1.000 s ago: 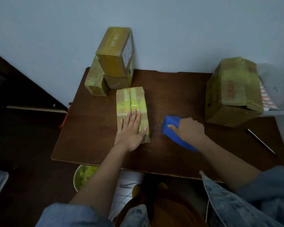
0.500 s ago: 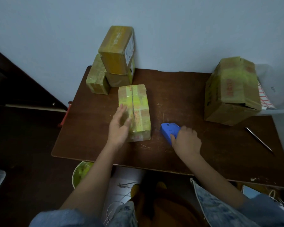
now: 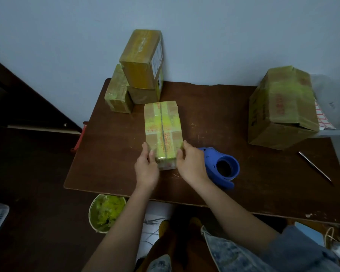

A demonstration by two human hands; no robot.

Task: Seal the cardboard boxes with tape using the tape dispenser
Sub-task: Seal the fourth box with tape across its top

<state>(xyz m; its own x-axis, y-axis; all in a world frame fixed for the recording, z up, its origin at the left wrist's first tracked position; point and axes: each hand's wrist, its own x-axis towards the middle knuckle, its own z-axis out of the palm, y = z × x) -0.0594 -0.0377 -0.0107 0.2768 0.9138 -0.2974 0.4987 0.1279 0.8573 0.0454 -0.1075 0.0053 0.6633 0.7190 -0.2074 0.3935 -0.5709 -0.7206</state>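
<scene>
Both hands, left hand point(image 3: 145, 168) and right hand point(image 3: 190, 164), clasp the box's point(image 3: 163, 132) near end; it runs lengthwise away; the tape dispenser point(image 3: 220, 166) lies just right.

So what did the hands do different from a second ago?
The right hand let go of the blue plastic tape dispenser, which now lies on the brown wooden table, and moved left to the taped cardboard box. The left hand slid off the box's top. Both hands now grip the box's near end. The stacked boxes and the large open box stayed put.
</scene>
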